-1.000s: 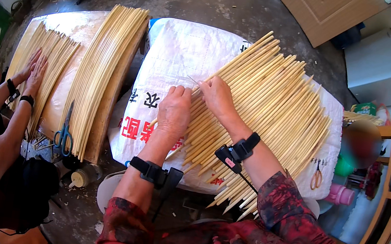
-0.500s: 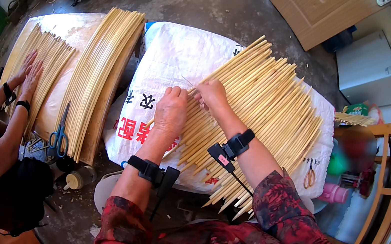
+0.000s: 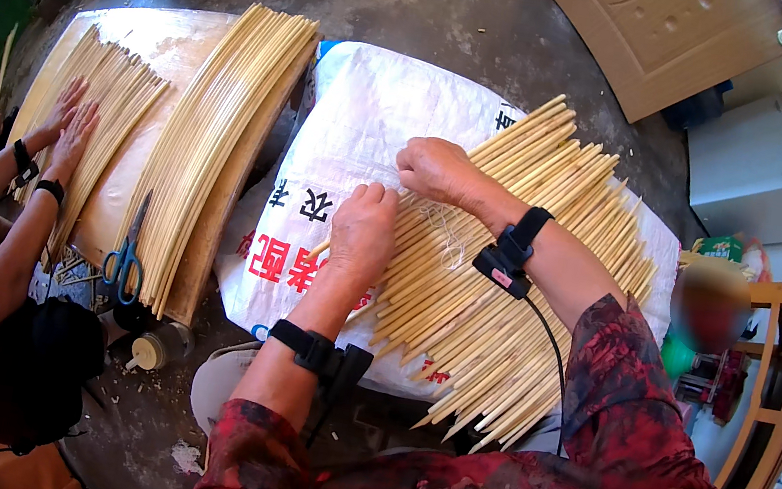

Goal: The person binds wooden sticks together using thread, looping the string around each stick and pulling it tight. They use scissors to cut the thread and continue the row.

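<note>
A row of pale, peeled sticks [image 3: 518,274] with pointed near ends lies side by side on a white woven sack. At the row's left edge my left hand [image 3: 364,233] is closed, gripping a stick whose near end [image 3: 317,250] pokes out beside the wrist. My right hand [image 3: 435,168] is closed in a pinch above the far left part of the row. Its fingertips hide whatever is between them. Loose white string [image 3: 452,242] lies in loops over the sticks, just below my right wrist.
The white sack [image 3: 374,90] covers the work surface. On the left, a wooden table [image 3: 174,35] bears another stick bundle [image 3: 213,147] and blue-handled scissors [image 3: 125,266]. A co-worker's hands [image 3: 72,131] press flat on more sticks. A bottle [image 3: 155,351] stands below; a wooden chair [image 3: 775,383] is at right.
My right hand has moved up and away from my left hand, which stays at the row's left edge. The string loops now show on the sticks. The whole view has shifted slightly.
</note>
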### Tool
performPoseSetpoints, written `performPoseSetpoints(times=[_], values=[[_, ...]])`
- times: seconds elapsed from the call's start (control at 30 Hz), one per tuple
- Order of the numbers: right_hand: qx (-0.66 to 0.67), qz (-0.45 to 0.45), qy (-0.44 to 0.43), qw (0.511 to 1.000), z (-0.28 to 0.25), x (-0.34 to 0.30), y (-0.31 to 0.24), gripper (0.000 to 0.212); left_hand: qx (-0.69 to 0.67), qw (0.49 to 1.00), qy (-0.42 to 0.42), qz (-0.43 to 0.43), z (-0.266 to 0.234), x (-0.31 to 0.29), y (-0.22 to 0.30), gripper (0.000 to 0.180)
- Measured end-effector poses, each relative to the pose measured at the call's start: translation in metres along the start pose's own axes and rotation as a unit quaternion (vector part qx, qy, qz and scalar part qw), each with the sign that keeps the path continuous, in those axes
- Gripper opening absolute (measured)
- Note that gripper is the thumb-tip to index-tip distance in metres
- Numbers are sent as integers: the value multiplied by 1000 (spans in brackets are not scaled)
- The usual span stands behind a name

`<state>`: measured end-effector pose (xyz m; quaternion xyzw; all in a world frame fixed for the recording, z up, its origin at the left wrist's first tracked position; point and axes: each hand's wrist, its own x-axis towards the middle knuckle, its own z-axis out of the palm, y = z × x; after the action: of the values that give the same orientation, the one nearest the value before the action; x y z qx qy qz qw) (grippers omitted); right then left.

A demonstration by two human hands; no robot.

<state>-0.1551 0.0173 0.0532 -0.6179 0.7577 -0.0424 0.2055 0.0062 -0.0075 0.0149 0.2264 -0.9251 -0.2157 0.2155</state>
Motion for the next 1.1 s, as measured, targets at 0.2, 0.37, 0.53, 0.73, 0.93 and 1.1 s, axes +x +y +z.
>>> performPoseSetpoints(times=[0.2, 0.37, 0.53, 0.73, 0.93, 1.1], values=[[101, 13, 199, 975, 21, 13, 3, 15, 7, 1000, -10, -7, -4, 4, -5, 8], [327, 21, 177, 928, -12, 42, -7, 19, -28, 999, -11, 37, 7, -3, -1, 7], [654, 124, 78, 742, -64, 20, 6, 17, 9, 999, -5, 30, 9, -6, 2, 7], [670, -103, 465, 569, -264, 4, 42, 12, 27, 999, 16, 44, 8, -2, 2, 9], [325, 40, 90, 941, -106, -8, 43, 18, 42, 999, 9, 24, 7, -4, 2, 13], [221, -8, 34, 975, -12, -29, 36, 20, 54, 998, 6, 22, 5, -3, 5, 12]])
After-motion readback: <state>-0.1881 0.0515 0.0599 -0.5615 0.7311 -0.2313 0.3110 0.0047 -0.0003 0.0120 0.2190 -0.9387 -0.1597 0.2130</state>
